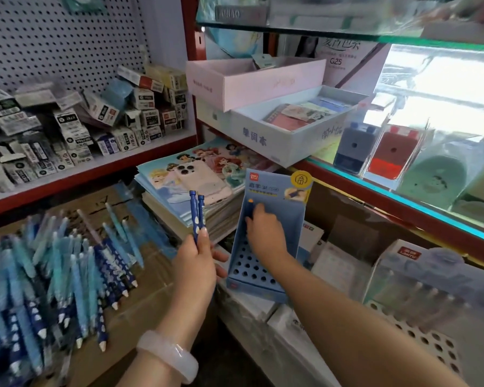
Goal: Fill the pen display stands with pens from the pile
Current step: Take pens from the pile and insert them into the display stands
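A big pile of blue and light-blue pens [53, 275] lies on a cardboard box at the lower left. My left hand [197, 263] holds two dark blue pens [197, 213] upright, tips hidden in my fingers. A blue cardboard display stand [266, 241] with a grid of round holes stands in the middle, its holes bare. My right hand [266, 233] is inside the stand, gripping one dark blue pen [250, 209] with an orange top against the back panel. A second stand with a white hole grid [419, 339] sits at the lower right.
A phone [201, 177] lies on a stack of cartoon notebooks behind my left hand. Small refill boxes [76, 127] crowd the left shelf. Pink and pale-blue trays [263, 88] sit above the stand. A glass counter edge [403, 199] runs along the right.
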